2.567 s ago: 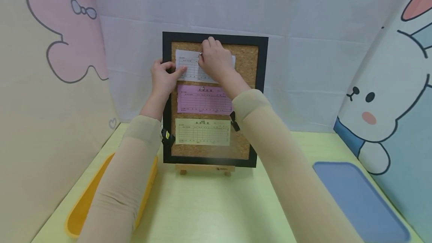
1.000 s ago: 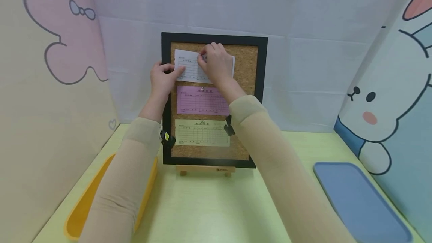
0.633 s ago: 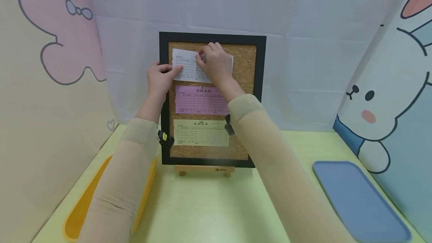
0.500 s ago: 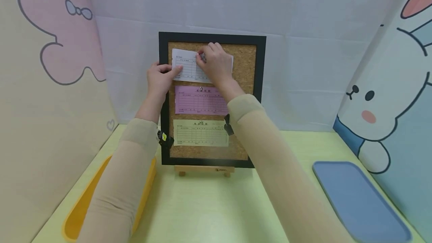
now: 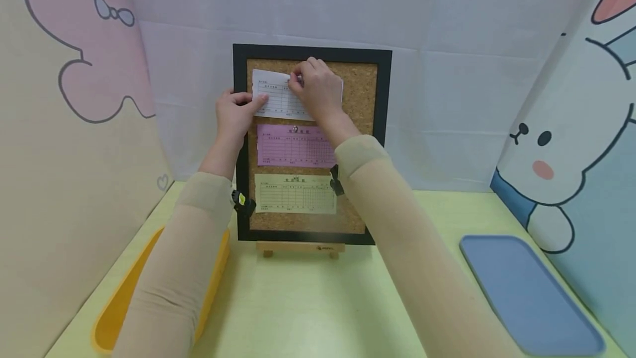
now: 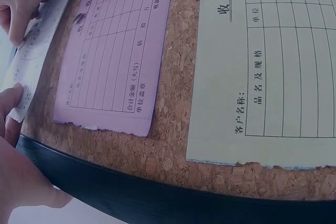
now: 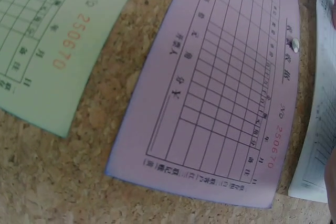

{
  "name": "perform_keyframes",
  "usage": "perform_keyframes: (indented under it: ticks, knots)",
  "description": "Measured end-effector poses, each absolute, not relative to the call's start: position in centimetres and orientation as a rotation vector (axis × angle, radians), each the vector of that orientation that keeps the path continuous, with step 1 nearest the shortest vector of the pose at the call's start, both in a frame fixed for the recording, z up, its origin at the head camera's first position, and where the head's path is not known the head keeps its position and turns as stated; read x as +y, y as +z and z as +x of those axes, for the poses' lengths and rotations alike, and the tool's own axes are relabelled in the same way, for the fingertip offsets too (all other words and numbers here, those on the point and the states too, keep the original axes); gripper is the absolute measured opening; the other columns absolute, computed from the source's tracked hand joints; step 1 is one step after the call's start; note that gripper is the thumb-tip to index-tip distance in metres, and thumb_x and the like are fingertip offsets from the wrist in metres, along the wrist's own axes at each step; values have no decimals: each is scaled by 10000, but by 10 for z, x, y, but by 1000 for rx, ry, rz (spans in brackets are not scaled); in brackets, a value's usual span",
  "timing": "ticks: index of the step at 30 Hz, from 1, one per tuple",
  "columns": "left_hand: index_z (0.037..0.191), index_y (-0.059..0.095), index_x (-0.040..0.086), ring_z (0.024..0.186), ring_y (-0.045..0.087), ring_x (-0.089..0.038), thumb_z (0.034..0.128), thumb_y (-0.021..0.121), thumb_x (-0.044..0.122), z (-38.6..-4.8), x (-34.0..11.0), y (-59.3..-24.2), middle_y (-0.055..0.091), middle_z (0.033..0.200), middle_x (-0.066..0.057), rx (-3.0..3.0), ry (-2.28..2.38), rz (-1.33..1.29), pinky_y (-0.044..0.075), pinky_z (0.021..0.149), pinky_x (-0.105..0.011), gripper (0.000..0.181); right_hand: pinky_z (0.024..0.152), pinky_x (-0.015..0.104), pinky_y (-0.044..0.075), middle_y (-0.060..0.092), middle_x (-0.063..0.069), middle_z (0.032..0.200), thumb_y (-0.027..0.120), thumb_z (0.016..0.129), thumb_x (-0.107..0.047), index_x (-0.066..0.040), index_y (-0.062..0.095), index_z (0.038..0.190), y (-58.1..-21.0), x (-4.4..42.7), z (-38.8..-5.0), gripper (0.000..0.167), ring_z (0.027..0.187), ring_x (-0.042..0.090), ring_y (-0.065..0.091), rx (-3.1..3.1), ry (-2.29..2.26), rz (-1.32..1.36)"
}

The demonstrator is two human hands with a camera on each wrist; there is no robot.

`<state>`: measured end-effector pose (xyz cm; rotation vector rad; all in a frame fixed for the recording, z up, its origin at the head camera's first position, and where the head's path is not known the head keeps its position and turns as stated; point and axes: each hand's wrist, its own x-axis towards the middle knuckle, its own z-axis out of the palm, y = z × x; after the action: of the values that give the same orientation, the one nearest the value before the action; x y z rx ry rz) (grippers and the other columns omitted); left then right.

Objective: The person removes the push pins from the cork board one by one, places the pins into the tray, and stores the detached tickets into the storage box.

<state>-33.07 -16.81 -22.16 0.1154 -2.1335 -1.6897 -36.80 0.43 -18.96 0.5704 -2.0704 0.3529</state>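
Note:
A black-framed cork board [image 5: 365,109] stands on a small wooden easel [image 5: 300,247]. Across its top lies a white receipt slip [image 5: 275,105], its right part largely covered by my right hand. My left hand [image 5: 234,115] holds the slip's left end, thumb on the printed face and fingers at the frame's edge. With thumb and forefinger my right hand [image 5: 320,90] pinches a small shiny push pin [image 5: 300,79] at the slip's upper middle; the fingers hide most of it. Below are a pink receipt [image 5: 293,148] and a yellow receipt [image 5: 293,195], each pinned at the top.
A yellow tray [image 5: 106,327] is on the table at left, partly behind my left sleeve. At right lies a blue tray [image 5: 531,291]. A white curtain [image 5: 447,98] hangs behind the board, and cartoon-printed panels stand on both sides.
My right hand has shifted slightly at the pin, and its fingers now cover more of it. The left hand keeps its hold on the slip. The head view has drifted a little.

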Motion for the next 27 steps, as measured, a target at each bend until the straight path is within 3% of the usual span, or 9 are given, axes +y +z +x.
perform_keyframes:
  ticks: [7,14,22,27]
  knots:
    - [1024,664,-4,1440,124,-201,811,737,362,-330,-165,-223,237,1540,-16,-2099,-1680,123,149,1151,-317,429,651,297,505,639,20,884,521,949,-254,-102,688,940,-188,9,-369,226,832,161,579,-2035,381,556]
    - [903,639,46,1434,145,-210,806,745,345,-326,-158,-224,254,1529,-1,-2057,-1671,165,157,1148,-312,331,605,299,493,636,22,855,517,948,-250,-98,685,924,-185,24,-357,227,795,159,570,-1988,354,554]
    - [893,671,2,1360,215,-168,805,743,345,-309,-157,-219,357,1445,24,-2040,-1446,163,240,1093,-253,362,584,328,453,604,52,806,500,955,-227,-75,666,926,-169,53,-326,228,752,182,536,-1992,329,616]
    - [920,707,-17,1294,283,-188,813,731,369,-294,-163,-213,437,1348,-15,-2064,-1276,125,281,1051,-290,402,585,335,427,610,71,783,505,946,-206,-54,675,910,-156,80,-303,231,721,197,537,-2006,330,600]
